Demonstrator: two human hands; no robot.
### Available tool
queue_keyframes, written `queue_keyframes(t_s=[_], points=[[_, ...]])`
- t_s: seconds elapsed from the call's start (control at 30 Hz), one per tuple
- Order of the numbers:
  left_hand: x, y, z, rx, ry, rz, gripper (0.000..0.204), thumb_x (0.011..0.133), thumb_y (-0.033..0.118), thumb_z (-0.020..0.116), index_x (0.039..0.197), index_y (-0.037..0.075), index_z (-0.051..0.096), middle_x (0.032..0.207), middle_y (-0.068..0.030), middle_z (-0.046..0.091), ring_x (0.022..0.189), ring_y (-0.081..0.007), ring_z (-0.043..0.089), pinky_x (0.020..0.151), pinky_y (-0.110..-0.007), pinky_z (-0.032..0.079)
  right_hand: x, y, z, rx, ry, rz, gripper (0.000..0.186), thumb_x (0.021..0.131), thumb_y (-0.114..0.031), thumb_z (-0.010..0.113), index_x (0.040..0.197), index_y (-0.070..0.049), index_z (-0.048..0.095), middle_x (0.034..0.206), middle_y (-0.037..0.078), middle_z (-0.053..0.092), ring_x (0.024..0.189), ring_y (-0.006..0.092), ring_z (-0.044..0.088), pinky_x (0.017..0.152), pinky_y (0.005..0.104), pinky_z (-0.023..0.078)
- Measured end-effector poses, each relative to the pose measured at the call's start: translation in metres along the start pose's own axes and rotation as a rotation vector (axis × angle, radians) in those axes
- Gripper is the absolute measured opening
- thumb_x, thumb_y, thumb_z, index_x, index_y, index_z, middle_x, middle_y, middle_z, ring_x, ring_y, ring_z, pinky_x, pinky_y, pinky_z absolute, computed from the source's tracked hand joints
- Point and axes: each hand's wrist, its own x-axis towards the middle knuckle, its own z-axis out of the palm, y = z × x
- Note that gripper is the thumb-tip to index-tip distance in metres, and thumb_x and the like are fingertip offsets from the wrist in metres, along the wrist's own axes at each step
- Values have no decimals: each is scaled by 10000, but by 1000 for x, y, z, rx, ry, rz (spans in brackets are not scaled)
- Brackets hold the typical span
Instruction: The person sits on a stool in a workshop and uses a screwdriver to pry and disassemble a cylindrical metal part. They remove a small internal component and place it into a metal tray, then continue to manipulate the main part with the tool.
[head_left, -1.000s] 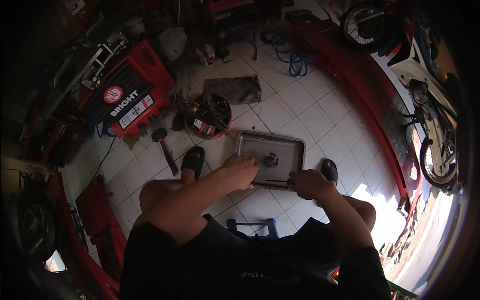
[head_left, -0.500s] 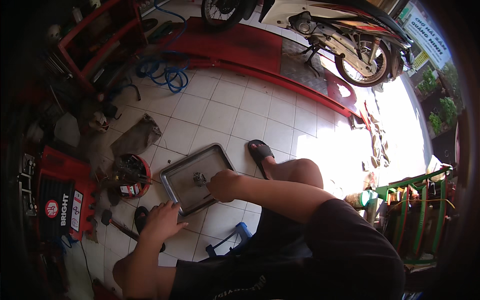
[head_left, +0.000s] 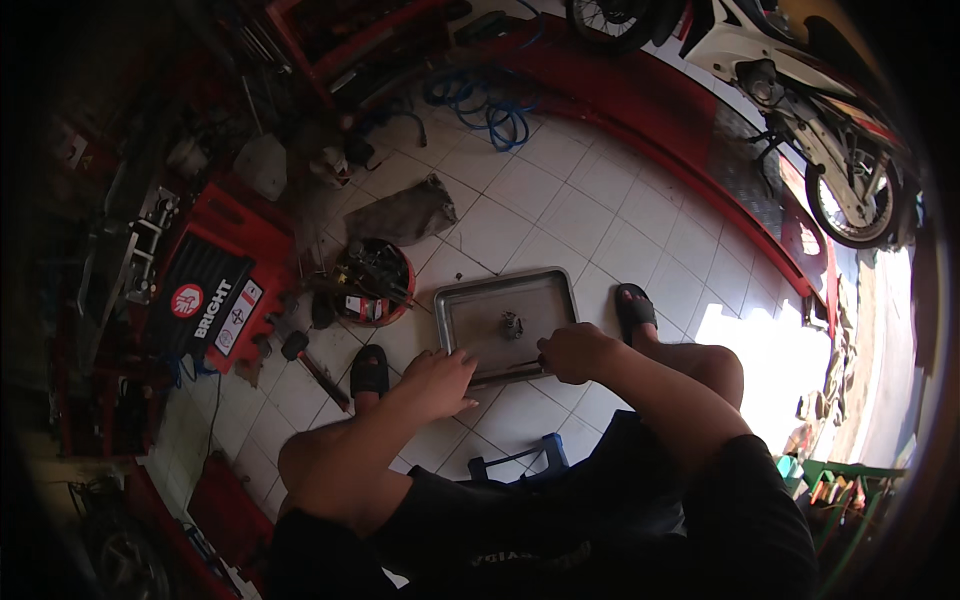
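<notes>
Tray (head_left: pixel 470 322), just one, sits on the pale floor tiles (head_left: pixel 510 408) near the middle of the frame. In it you have one small metal part (head_left: pixel 512 325), a bit right of the tray's middle, with neither hand on it.

You have two hands here. Your left hand (head_left: pixel 437 382) is by the tray's lower left corner, with thumb and fingers spread wide and nothing seen in it. Your right hand (head_left: pixel 580 353) is at the tray's right side, fingers bent in, but I cannot tell if they hold something.

You have two dark sandals (head_left: pixel 369 372) on, one on each side of the tray. Below it is one blue stool (head_left: pixel 552 455). To the left lie one hammer (head_left: pixel 318 374) and one round red tub (head_left: pixel 404 275) full of odd bits. Above the tub is one gray cloth (head_left: pixel 400 212). One blue hose (head_left: pixel 508 130) lies in loops at the top, and one motorbike (head_left: pixel 820 155) stands at the upper right.
</notes>
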Motion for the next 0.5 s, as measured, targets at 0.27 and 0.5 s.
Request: queue_keyframes(t_s=[0.27, 0.5], points=[[7, 14, -1, 3, -10, 9, 572, 854, 421, 754, 1257, 47, 596, 1186, -138, 620, 1128, -321, 640, 949, -452, 513, -5, 7, -16, 2, -106, 44, 307, 889, -228, 642, 1097, -4, 665, 1006, 171, 735, 992, 355, 710, 828, 445, 571], [-2, 6, 4, -4, -68, 53, 579, 861, 430, 741, 1242, 17, 600, 1182, -149, 616, 1141, -334, 626, 934, -443, 522, -2, -8, -16, -73, -67, 8, 284, 957, -227, 550, 1115, -19, 662, 1042, 163, 722, 1025, 338, 702, 833, 458, 574]])
